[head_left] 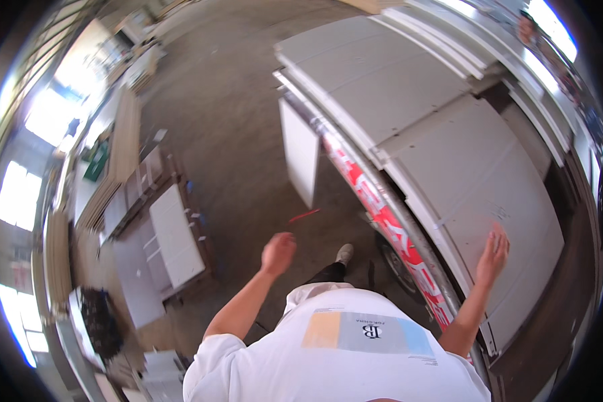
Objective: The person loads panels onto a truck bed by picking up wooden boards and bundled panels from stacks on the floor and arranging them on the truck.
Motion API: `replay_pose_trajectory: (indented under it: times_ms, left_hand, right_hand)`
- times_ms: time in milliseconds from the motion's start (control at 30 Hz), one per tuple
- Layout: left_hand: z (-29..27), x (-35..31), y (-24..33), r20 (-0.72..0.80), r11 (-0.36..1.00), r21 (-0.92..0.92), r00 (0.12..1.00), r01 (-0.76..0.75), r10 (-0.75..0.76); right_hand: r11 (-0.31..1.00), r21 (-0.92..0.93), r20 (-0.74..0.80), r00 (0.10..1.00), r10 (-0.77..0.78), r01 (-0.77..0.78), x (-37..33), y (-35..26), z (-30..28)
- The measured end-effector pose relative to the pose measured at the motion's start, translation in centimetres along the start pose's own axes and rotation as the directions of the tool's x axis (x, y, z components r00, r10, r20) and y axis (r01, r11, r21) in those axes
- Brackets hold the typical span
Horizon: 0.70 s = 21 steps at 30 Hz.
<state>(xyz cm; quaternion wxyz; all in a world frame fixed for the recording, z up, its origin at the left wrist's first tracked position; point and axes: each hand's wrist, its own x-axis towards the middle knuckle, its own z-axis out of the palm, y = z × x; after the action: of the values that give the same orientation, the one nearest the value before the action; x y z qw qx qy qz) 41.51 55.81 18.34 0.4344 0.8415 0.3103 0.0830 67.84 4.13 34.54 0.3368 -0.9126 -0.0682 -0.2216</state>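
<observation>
My right hand [493,254] is over the near grey-white flat panel [469,174], fingers stretched out and holding nothing. Whether its fingertips touch the panel I cannot tell. Out in front of my body hangs my left hand [279,253], above the floor; blur hides how its fingers are set, and no object shows in it. Another large panel [375,74] lies farther along on the same stack. The stack rests on a wheeled cart or trailer whose side carries a red and white printed strip [382,208].
A wheel [396,264] shows under the cart's side. One white board [300,153] stands upright beside its far end. On the concrete floor [228,114] lies a thin red strip [305,216]. At left are stacked boards [175,234], a green object [96,161] and a black bundle [100,323].
</observation>
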Motion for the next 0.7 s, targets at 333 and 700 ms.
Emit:
replay_pose_trajectory:
  times_ms: [333, 700]
  left_hand:
    - [-36.1, -6.8, -7.5, -0.795, 0.994, -0.111, 0.599, 0.017, -0.099]
    - [-33.7, -12.5, -17.4, -0.553, 0.939, -0.342, 0.814, -0.031, -0.175]
  right_hand:
    - [0.859, 0.06, -0.062, 0.861, -0.505, 0.508, -2.8, -6.0, 2.8]
    - [0.797, 0.372, 0.895, 0.413, -0.171, -0.476, -37.2, -10.0, 16.7]
